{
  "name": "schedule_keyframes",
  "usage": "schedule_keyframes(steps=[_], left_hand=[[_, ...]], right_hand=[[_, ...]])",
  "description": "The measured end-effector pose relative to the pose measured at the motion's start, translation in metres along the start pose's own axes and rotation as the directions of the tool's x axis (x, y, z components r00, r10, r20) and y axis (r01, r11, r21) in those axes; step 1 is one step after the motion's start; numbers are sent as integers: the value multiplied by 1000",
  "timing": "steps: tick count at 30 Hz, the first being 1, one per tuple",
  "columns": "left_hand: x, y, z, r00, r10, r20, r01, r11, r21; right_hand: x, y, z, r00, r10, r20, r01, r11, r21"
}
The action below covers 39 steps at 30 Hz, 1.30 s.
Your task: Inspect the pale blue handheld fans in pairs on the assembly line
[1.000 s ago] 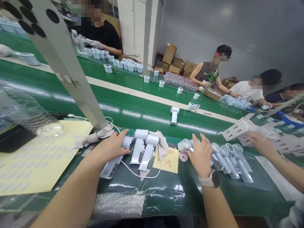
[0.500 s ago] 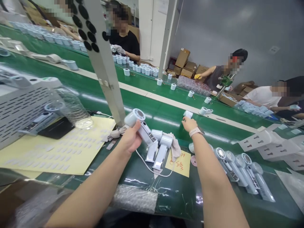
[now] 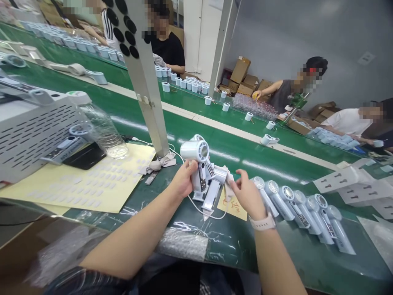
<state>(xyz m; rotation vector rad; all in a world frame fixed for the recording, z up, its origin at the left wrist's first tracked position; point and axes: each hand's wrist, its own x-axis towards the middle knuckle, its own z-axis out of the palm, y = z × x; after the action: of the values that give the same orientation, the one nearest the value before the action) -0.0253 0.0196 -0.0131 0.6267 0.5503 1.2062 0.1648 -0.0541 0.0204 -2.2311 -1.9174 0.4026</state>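
My left hand [image 3: 184, 180] is closed round the handle of a white handheld fan [image 3: 196, 157], holding it upright above the green bench with its round head facing me. My right hand [image 3: 245, 194] hovers just right of it with the fingers partly curled and the thumb raised; nothing shows in it. Below the fan lie two more white fan bodies [image 3: 215, 188], a white cable [image 3: 196, 207] and a cloth. A yellow note with red writing [image 3: 235, 207] lies under my right hand. A row of several pale blue fans [image 3: 294, 205] lies to the right.
A yellow sheet of small stickers [image 3: 82, 184], a plastic bottle [image 3: 104, 129], a black phone [image 3: 84, 155] and a white perforated machine [image 3: 30, 131] stand at left. A metal post [image 3: 144, 78] rises behind. The green conveyor [image 3: 196, 119] carries white cups. Other people work along the far side.
My left hand has lifted the fan and turned it upright. My right hand has drawn back from the conveyor toward the fan. The view has shifted slightly.
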Motion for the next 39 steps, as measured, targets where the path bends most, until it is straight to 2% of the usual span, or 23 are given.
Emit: schedule_keyframes(steps=[1,2,5,9,14,17,19,20,21,22,23,24,25,27,32,34,37,39], left_hand=[[0,1,0,999,42,-20,-41,998,42],[0,1,1,997,77,-27,-75,994,78],[-3,2,4,993,116,-4,-114,986,121],[-7,-2,6,997,59,50,-63,993,103],[-6,-5,3,993,-26,114,19,998,62],[-6,-3,3,993,-52,105,51,999,13],[-6,-1,4,991,-72,114,75,997,-30],[-6,0,5,989,-77,129,83,995,-47],[-6,0,6,987,-74,145,84,994,-63],[-7,1,7,986,-61,157,74,994,-78],[-6,1,8,986,-41,159,57,994,-93],[-6,1,10,988,-20,153,37,993,-109],[-6,1,11,990,-2,141,20,992,-125],[-6,0,13,992,10,124,8,989,-146],[-9,-3,15,985,22,173,7,987,-161],[-11,-7,13,984,66,166,-39,986,-159],[-12,-14,12,982,124,142,-104,985,-138],[-13,-16,12,983,125,136,-104,983,-148]], right_hand=[[5,6,6,994,106,13,-105,991,-80],[10,12,11,987,161,13,-158,977,-141],[12,24,12,978,200,-55,-207,958,-198],[-6,30,0,961,239,-140,-268,931,-247],[-19,11,21,992,111,-58,-121,969,-217],[-22,0,32,996,87,-16,-89,981,-173],[-27,-4,31,999,20,-29,-19,1000,19],[-31,-5,30,999,-40,-20,43,975,219],[-34,-7,30,994,-110,11,93,885,456],[-37,-9,31,981,-187,61,97,732,674],[-39,-12,33,959,-259,119,51,566,823],[-39,-15,36,934,-312,177,-21,446,895],[-39,-18,41,915,-336,222,-85,380,921],[-38,-26,50,918,-312,243,-133,336,932],[-41,-38,67,982,-185,49,10,309,951],[-46,-39,73,989,-147,16,28,291,956],[-50,-40,80,991,-132,19,10,214,977],[-50,-40,80,987,-160,-19,54,218,975]])
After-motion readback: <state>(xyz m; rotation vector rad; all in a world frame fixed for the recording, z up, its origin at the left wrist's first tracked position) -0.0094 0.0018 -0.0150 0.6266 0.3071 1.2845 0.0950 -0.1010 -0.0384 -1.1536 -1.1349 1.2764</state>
